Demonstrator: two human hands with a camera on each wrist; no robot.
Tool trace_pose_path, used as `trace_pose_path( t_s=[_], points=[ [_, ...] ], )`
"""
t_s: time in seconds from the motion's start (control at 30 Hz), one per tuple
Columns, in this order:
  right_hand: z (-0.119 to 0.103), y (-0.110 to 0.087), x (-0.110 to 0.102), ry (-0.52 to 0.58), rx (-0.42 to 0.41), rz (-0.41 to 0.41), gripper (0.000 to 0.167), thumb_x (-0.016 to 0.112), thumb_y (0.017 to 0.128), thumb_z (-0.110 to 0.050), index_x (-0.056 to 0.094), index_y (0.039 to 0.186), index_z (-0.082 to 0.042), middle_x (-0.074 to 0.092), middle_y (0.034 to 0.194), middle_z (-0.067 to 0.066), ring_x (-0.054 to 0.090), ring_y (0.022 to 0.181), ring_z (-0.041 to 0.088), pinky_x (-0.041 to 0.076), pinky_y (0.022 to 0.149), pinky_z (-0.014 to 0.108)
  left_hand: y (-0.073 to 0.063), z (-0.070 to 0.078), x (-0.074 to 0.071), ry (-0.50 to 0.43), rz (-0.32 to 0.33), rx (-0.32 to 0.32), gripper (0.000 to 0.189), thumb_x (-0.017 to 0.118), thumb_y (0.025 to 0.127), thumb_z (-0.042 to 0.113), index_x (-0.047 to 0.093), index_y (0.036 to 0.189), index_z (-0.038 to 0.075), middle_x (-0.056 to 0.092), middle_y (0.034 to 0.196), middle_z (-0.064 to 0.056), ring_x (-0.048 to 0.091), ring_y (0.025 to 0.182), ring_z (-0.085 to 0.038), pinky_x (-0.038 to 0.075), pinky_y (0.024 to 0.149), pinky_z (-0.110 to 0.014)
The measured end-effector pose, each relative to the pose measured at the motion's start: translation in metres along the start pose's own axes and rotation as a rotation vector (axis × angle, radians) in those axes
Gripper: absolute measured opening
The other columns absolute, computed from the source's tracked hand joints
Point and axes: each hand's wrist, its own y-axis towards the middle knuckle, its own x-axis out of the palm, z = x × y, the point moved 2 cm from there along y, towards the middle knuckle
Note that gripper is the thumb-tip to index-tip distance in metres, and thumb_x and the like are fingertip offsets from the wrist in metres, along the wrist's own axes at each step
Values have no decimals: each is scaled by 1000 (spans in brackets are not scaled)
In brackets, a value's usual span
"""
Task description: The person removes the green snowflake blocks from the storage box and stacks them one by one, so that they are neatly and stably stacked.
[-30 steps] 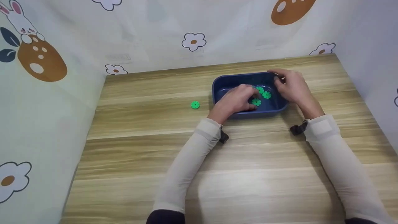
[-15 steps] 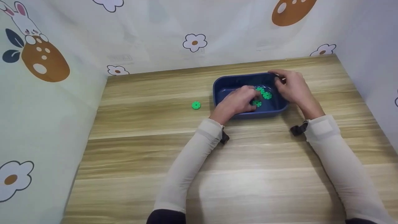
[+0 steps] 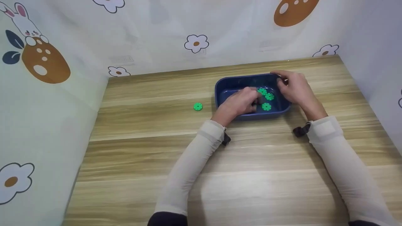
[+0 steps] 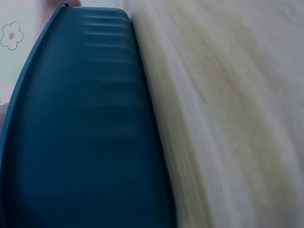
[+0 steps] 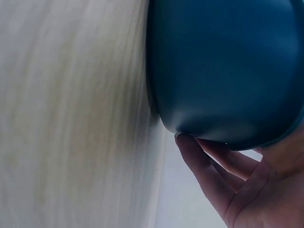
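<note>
A dark blue plastic tub [image 3: 263, 116] stands on the table, with green notched discs [image 3: 266, 106] on its floor, three of them showing. My left hand [image 3: 238, 102] reaches over the front rim into the tub, its fingers bent downward to the left of the discs. The fingertips are hidden, and I cannot tell whether they pinch a disc. At the far right corner my right hand [image 3: 296, 88] grips the tub's rim, thumb inside and fingers outside. In the right wrist view, those fingers [image 5: 202, 171] lie against the outer wall.
Another green disc [image 3: 198, 106] lies on the wood-grain table [image 3: 141, 157], left of the tub. A patterned cloth wall [image 3: 157, 37] rises behind the table, with further walls at left and right. Each wrist carries a small black camera [image 3: 302, 130].
The front disc in the tub has shifted right, out from under my left hand. The left fingers have drawn back slightly and bent in. My right hand keeps its grip on the tub.
</note>
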Motion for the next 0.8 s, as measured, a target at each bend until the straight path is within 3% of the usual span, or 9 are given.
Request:
trace_pose_path(
  t_s=[0.17,0.3,0.43,0.67,0.8],
  points=[
    [1,1,1,0,10,-11,43,52,107,-11,69,146,-16,72,137,22,68,107,36,53,85,46,1,0,0,28,0,-19,27,75,97,14,74,125,11,65,125,-7,65,111,-20,57,98,-30],
    [2,1,1,-4,7,-7,43,52,107,-11,69,146,-16,73,134,23,68,105,36,52,83,44,5,5,-1,33,-7,-2,32,76,101,27,72,129,11,67,127,-6,66,114,-19,56,103,-30],
    [2,0,1,-8,-4,5,43,53,106,-10,70,144,-16,75,129,24,69,101,36,50,79,40,13,13,-1,26,-51,11,37,79,100,36,74,129,13,71,130,-3,67,119,-15,55,106,-27],
    [2,-1,1,-9,4,10,42,54,106,-10,71,144,-17,75,131,21,68,97,34,47,73,34,28,21,1,-29,-69,18,29,81,100,28,79,123,11,79,121,-2,71,112,-13,57,101,-25],
    [1,-1,1,-9,3,8,43,53,106,-9,70,144,-15,75,133,21,71,103,36,50,78,39,30,23,1,-26,-75,27,26,80,100,24,79,122,10,79,117,-4,71,110,-15,58,99,-27]
  ],
)
